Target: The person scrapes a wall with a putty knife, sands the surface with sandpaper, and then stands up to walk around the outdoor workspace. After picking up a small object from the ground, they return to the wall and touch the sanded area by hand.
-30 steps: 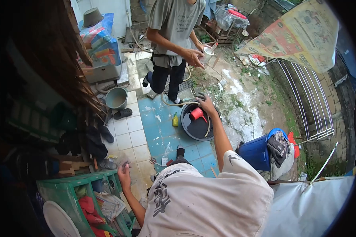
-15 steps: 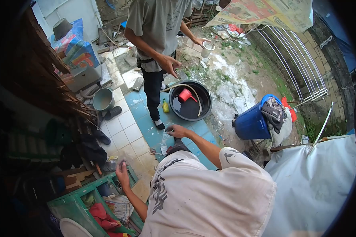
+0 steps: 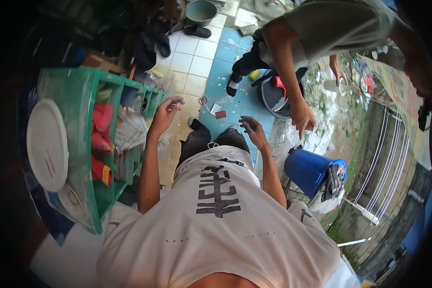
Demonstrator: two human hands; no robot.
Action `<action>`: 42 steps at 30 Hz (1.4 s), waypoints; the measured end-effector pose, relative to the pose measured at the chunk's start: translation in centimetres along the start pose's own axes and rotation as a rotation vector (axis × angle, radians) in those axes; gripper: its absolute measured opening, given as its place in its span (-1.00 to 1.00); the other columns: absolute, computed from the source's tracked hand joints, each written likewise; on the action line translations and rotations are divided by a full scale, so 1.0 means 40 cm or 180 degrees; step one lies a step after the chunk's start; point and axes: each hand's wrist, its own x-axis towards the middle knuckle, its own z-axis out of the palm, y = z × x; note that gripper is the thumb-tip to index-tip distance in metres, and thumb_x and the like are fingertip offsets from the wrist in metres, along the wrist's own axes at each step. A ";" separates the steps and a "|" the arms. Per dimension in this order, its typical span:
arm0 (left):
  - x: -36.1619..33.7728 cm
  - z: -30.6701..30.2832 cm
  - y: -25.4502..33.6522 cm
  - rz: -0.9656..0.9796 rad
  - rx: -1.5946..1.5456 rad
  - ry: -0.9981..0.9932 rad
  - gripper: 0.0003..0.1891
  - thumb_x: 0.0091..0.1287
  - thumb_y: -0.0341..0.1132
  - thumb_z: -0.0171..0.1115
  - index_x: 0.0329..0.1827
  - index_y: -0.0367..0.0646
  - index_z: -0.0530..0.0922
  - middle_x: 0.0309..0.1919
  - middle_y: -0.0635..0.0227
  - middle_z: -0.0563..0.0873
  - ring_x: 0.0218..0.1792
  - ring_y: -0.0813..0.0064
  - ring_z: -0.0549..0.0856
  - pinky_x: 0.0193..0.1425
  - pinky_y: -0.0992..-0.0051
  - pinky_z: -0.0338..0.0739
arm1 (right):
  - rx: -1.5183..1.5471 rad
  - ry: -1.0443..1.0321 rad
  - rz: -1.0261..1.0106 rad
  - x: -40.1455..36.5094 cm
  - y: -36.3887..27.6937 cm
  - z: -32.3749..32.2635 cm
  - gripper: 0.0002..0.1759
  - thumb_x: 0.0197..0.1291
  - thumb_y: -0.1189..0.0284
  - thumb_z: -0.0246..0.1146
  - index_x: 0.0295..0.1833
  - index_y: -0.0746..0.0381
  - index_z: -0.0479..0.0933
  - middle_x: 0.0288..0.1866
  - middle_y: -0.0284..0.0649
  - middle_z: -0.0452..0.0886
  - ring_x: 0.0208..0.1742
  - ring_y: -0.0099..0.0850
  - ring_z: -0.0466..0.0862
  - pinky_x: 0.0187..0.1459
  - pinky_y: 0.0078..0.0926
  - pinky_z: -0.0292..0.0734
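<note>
My left hand (image 3: 168, 114) is raised beside the green shelf unit (image 3: 95, 91), its fingers loosely bent with nothing visible in them. Over the blue floor tiles, my right hand (image 3: 253, 130) has its dusty fingers apart and holds nothing. Between and beyond both hands, a pair of scissors (image 3: 203, 101), a white labelled packet (image 3: 216, 108) and a small reddish-brown square piece (image 3: 221, 114) lie on the floor. A co-worker leans in at the right. One of that person's hands (image 3: 302, 119) points downward; the other holds a whitish cup (image 3: 332, 86).
A black basin (image 3: 270, 102) with a red dipper (image 3: 278, 82) stands behind the co-worker's arm, near a yellow bottle (image 3: 254, 75). At the right is a blue bin (image 3: 306, 169) with cloths on it. Dark shoes (image 3: 197, 31) and a grey bucket (image 3: 201, 13) are at the back.
My view has swung left and downward, bringing the shelf fully in. My right hand has drawn back from the floor items. The co-worker has bent forward, reaching down with one hand.
</note>
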 end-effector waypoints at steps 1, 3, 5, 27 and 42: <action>-0.046 -0.020 -0.016 -0.0039 -0.0026 0.0167 -0.74 0.53 -0.34 0.14 0.18 -0.24 0.60 -0.03 0.35 0.76 -0.10 0.54 0.70 0.05 0.50 0.57 | -0.0040 -0.0185 0.0002 0.000 -0.014 0.026 -0.65 0.48 0.35 0.18 0.26 0.27 0.55 0.10 -0.18 0.73 0.00 -0.38 0.72 0.05 -0.36 0.60; -0.153 -0.032 -0.051 -0.0121 -0.0075 0.0569 -0.73 0.54 -0.35 0.14 0.19 -0.26 0.59 -0.03 0.34 0.75 -0.08 0.55 0.69 0.08 0.49 0.57 | -0.0181 -0.0573 -0.0072 -0.002 -0.046 0.070 -0.66 0.49 0.37 0.17 0.26 0.26 0.55 0.14 -0.18 0.72 0.02 -0.38 0.71 0.05 -0.36 0.61; -0.274 -0.035 -0.098 -0.0220 -0.0208 0.0852 -0.73 0.54 -0.35 0.13 0.19 -0.28 0.59 -0.02 0.32 0.74 -0.06 0.54 0.69 0.10 0.49 0.56 | -0.0414 -0.0840 -0.0288 -0.007 -0.070 0.113 -0.67 0.49 0.38 0.17 0.26 0.27 0.55 0.14 -0.18 0.72 0.02 -0.37 0.71 0.06 -0.36 0.60; -0.995 0.010 -0.222 -0.0516 -0.0210 0.0309 -0.69 0.50 -0.36 0.20 0.22 -0.30 0.56 0.02 0.28 0.72 0.09 0.52 0.67 0.26 0.50 0.50 | 0.0203 -0.0379 -0.0069 -0.742 0.297 0.372 -0.62 0.48 0.34 0.19 0.29 0.28 0.53 0.10 -0.16 0.73 0.04 -0.38 0.72 0.09 -0.38 0.57; -1.264 -0.378 -0.398 -0.0775 0.0056 -0.0249 -0.64 0.56 -0.26 0.15 0.33 -0.18 0.53 0.10 0.39 0.71 0.00 0.61 0.65 -0.03 0.58 0.44 | 0.0016 -0.0048 -0.0595 -0.980 0.211 0.995 -0.62 0.42 0.31 0.21 0.22 0.28 0.58 0.06 0.00 0.72 0.02 -0.19 0.72 0.07 -0.28 0.59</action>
